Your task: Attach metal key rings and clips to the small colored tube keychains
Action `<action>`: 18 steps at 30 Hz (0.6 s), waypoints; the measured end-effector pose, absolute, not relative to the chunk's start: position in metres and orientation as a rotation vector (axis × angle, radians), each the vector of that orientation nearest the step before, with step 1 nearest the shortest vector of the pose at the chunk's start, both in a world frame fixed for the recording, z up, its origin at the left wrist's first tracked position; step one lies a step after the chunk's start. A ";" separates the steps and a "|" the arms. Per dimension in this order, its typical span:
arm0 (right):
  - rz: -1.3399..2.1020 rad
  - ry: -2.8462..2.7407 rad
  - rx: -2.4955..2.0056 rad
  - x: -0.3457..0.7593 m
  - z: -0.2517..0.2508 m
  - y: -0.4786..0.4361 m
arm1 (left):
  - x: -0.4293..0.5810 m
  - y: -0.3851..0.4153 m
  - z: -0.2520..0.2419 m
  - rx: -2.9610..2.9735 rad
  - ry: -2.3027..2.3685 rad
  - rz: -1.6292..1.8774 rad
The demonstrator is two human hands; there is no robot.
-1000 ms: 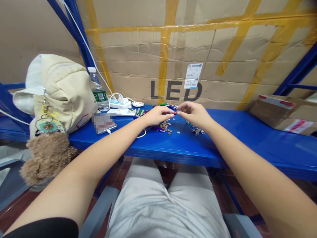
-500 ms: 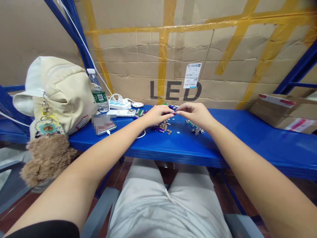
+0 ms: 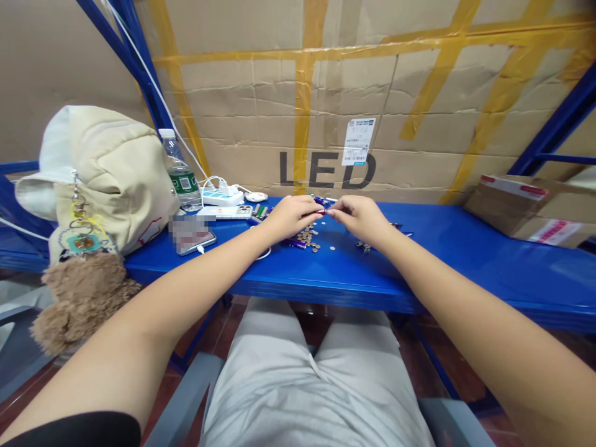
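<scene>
In the head view, the person's left hand (image 3: 293, 217) and right hand (image 3: 361, 218) reach forward over a blue steel tabletop (image 3: 470, 261), fingers curled and fingertips pinching from both sides a small red-tipped item (image 3: 324, 212), too small to identify. Just below the hands lies a heap of small metal discs (image 3: 306, 236), with one loose disc (image 3: 332, 248) beside it. Purple tubes (image 3: 296, 244) lie to the left of the heap, a small cluster of metal keyrings (image 3: 364, 247) sits under the right hand, and more slim blue and red tubes (image 3: 323, 200) lie beyond the fingertips.

Further left are one white power strip (image 3: 222, 198), one water bottle (image 3: 179, 172) with a green label, unreadable at this size, and one white phone (image 3: 226, 212). A second phone (image 3: 195, 243) lies on a cable, partly under a pixelated patch. One beige bag (image 3: 109, 167) carries a plush bear (image 3: 79, 304) and a keychain.

Behind, a taped cardboard wall (image 3: 419, 87) shows three large dark letters, "LED" (image 3: 326, 171), and one white label (image 3: 358, 141) whose print is too small to read. One cardboard box (image 3: 526, 211) sits at the right end.
</scene>
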State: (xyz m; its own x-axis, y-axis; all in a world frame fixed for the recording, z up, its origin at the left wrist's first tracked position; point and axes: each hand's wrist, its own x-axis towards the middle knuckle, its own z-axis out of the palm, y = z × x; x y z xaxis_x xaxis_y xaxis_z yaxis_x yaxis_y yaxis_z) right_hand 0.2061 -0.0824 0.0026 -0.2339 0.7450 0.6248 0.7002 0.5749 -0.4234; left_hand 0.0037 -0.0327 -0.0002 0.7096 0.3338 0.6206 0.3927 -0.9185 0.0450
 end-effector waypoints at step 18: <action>-0.004 -1.911 -2.346 0.333 0.012 -0.059 | -0.005 -0.018 0.005 -2.703 -0.877 -1.021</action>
